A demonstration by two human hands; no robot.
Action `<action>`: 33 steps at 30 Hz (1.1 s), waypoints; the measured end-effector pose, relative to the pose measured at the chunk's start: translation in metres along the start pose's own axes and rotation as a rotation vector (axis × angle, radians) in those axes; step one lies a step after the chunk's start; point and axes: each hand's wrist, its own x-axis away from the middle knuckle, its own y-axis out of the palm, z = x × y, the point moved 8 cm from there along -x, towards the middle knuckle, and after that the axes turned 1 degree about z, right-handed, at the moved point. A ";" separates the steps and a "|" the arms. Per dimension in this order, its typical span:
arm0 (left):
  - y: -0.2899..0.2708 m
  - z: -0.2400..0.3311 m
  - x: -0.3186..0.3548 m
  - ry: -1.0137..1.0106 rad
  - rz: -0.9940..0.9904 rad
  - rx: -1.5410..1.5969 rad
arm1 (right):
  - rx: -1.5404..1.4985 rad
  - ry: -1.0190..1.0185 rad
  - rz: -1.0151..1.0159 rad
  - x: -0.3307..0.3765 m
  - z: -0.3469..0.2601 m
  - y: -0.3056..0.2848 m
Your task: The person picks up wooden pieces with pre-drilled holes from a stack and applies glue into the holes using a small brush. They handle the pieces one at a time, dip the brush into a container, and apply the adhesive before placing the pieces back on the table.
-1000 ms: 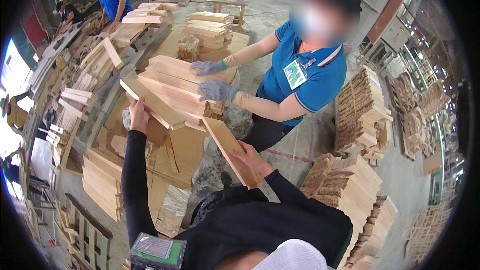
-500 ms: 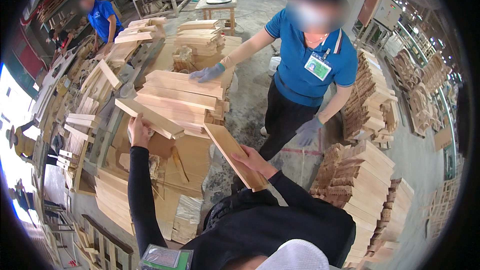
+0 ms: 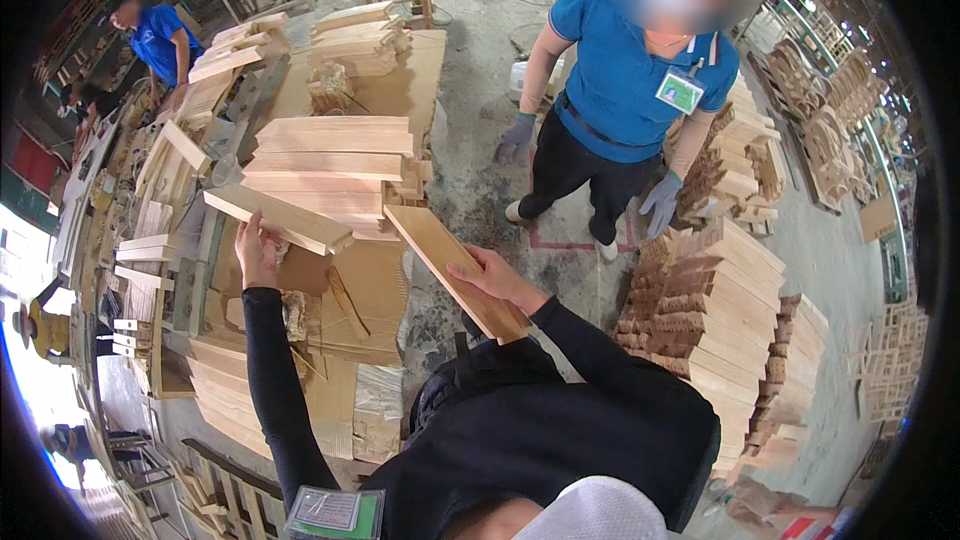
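Note:
My left hand (image 3: 258,252) is closed around a pale wooden board (image 3: 280,219), gripping it by its near long edge. That board is held just in front of a stack of similar boards (image 3: 325,165). In my right hand (image 3: 497,278) is a second wooden board (image 3: 440,265), more golden in tone, held slantwise with its far end close to the stack's right side. The thumb lies over its upper face. Between my hands, a thin dark wooden strip (image 3: 347,302) lies on the cardboard sheet (image 3: 370,275).
A co-worker in a blue shirt (image 3: 640,65) stands across on the right, gloved hands lowered. Tall piles of cut boards (image 3: 715,315) rise at my right. More boards (image 3: 225,395) lie at near left. Another person (image 3: 160,40) works at far left.
The co-worker has taken a gloved hand off the board stack and stepped back. My view has tilted down slightly; both my hands still hold their boards.

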 end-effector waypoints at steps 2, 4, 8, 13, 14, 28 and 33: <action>-0.008 -0.007 -0.007 -0.033 -0.054 0.033 | -0.001 -0.017 0.002 0.000 -0.001 0.001; -0.005 -0.017 -0.006 -0.059 -0.095 0.046 | -0.003 -0.017 0.012 0.000 0.003 0.000; 0.026 -0.024 0.007 -0.123 -0.160 0.073 | -0.032 0.021 0.033 0.001 0.015 -0.004; 0.028 -0.028 0.004 -0.184 -0.280 0.108 | -0.010 0.033 0.086 0.004 0.012 -0.005; 0.033 -0.024 0.014 -0.196 -0.288 0.115 | 0.050 0.028 0.113 0.005 0.015 -0.009; 0.092 0.013 0.129 -0.188 -0.220 0.356 | -0.169 0.164 0.005 0.020 0.018 -0.020; 0.071 0.015 0.148 -0.171 -0.350 0.417 | -0.091 0.161 -0.031 0.010 0.018 -0.011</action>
